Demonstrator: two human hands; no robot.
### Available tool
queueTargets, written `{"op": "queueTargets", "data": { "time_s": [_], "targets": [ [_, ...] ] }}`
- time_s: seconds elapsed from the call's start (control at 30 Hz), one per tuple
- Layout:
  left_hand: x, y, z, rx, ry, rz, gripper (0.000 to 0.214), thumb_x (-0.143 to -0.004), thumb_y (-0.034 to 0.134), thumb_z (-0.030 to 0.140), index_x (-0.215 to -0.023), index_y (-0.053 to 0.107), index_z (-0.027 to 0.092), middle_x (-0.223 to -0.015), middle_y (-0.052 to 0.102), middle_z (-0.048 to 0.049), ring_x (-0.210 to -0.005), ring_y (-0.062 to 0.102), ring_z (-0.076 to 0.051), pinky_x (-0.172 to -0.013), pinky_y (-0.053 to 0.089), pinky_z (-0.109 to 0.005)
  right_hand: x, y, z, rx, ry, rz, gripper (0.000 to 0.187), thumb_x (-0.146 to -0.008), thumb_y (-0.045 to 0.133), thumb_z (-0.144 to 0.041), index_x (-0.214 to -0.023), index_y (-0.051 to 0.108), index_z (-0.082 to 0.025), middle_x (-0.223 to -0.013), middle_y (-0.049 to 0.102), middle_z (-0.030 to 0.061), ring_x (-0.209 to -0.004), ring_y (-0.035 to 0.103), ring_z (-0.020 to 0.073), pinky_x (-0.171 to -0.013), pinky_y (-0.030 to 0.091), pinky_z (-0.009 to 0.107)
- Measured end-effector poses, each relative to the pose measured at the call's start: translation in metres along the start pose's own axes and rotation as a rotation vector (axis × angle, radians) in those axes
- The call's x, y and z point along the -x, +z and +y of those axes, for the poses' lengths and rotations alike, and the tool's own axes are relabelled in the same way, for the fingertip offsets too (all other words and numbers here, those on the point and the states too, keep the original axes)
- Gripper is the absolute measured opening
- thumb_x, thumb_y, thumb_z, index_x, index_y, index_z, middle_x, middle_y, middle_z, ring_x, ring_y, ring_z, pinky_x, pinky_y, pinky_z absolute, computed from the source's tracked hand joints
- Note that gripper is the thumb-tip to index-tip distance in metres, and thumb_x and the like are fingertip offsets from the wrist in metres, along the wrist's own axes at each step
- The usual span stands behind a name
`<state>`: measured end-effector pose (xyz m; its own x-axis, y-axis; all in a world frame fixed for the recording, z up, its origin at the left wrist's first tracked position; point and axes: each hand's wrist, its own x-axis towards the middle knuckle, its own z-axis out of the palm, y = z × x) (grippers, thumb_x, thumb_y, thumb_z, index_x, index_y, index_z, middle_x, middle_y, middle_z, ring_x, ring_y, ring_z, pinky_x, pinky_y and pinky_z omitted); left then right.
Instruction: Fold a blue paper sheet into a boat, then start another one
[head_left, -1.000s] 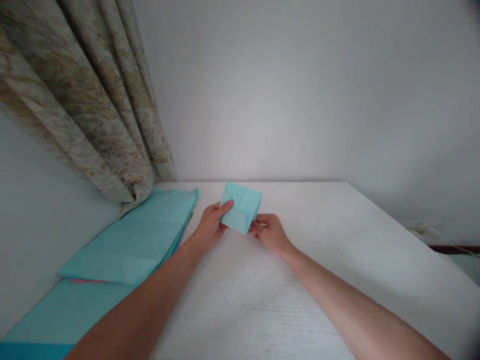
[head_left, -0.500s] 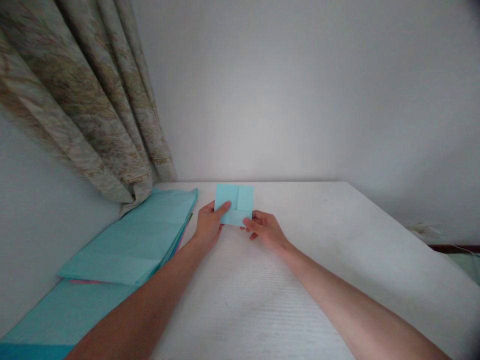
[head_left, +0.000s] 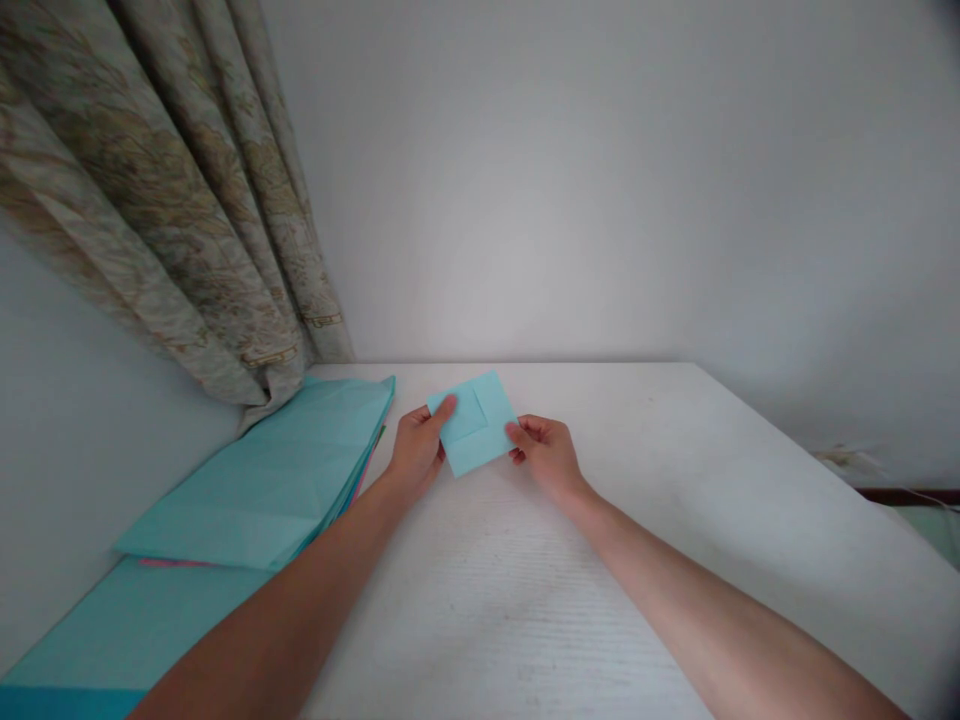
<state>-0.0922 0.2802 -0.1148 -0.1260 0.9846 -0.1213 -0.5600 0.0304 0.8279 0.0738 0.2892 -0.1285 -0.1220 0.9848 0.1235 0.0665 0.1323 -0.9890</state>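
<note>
To handle the paper (head_left: 484, 447) well, the left thumb should press evenly on the flap (head_left: 468, 417), so that its layers neither slide nor spring up. Further right, a light pinch at the edge would be best, since a hard squeeze could crease this thin sheet where no fold is wanted. Both grips should pull gently and level; uneven tension would probably skew the square and loosen the flap.

Well to the left of the left hand, the sheets (head_left: 247, 490) lie in a pile, with the curtain (head_left: 225, 190) beyond them. The left hand (head_left: 420, 446) is narrow, pinching the paper's left side: its thumb lies on top, near the flap's upper left, and its fingers are mostly hidden beneath. The paper spans the gap between the two hands, turned at a slant; whether it touches the worktop (head_left: 495, 610) below cannot be told. The right hand (head_left: 551, 450) holds the paper's right edge, near the lower corner, in a small pinch, with the thumb on the upper face and the other fingers curled behind and under. To the right of this hand lies bare worktop.
</note>
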Motion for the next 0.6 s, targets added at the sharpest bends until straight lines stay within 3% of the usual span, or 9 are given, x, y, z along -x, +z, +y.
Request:
{"op": "queueTargets", "data": {
  "time_s": [0.17, 0.37, 0.5, 0.6],
  "targets": [
    [-0.001, -0.001, 0.003, 0.071, 0.034, 0.02, 0.021, -0.067, 0.074, 0.027, -0.067, 0.062, 0.01, -0.062, 0.066, -0.0052, -0.055, 0.061, -0.013, -0.064, 0.054, -0.028, 0.0, 0.0, -0.003, -0.043, 0.008, 0.072, 0.027, -0.068, 0.063, -0.041, -0.057, 0.06, -0.016, -0.049, 0.054, 0.0, -0.045, 0.046, 0.0118, -0.044, 0.038, 0.024],
    [-0.002, -0.008, 0.0, -0.035, -0.155, -0.195, 0.018, -0.068, 0.069, 0.02, -0.079, 0.067, 0.006, -0.074, 0.069, -0.0127, -0.062, 0.065, -0.019, -0.061, 0.053, -0.031, -0.005, -0.006, -0.005, -0.193, 0.017, 0.264, 0.027, -0.065, 0.067, -0.043, -0.067, 0.064, -0.016, -0.058, 0.059, 0.0022, -0.053, 0.051, 0.0145, -0.05, 0.044, 0.027],
    [-0.005, -0.014, -0.002, -0.283, -0.039, -0.147, 0.026, -0.068, 0.071, 0.034, -0.072, 0.068, 0.009, -0.064, 0.066, -0.0071, -0.053, 0.058, -0.014, -0.051, 0.046, -0.025, -0.007, -0.009, -0.004, -0.109, -0.029, 0.194, 0.026, -0.061, 0.07, -0.041, -0.063, 0.065, -0.016, -0.055, 0.057, 0.0007, -0.051, 0.048, 0.0124, -0.051, 0.039, 0.026],
    [-0.005, -0.015, -0.001, -0.422, -0.005, -0.189, 0.03, -0.064, 0.074, 0.039, -0.072, 0.07, 0.01, -0.063, 0.067, -0.0057, -0.053, 0.057, -0.014, -0.051, 0.044, -0.024, -0.005, -0.008, -0.005, -0.001, -0.079, 0.138, 0.025, -0.061, 0.071, -0.041, -0.063, 0.067, -0.016, -0.054, 0.056, -0.0006, -0.05, 0.045, 0.0108, -0.05, 0.034, 0.024]
  ]
}}
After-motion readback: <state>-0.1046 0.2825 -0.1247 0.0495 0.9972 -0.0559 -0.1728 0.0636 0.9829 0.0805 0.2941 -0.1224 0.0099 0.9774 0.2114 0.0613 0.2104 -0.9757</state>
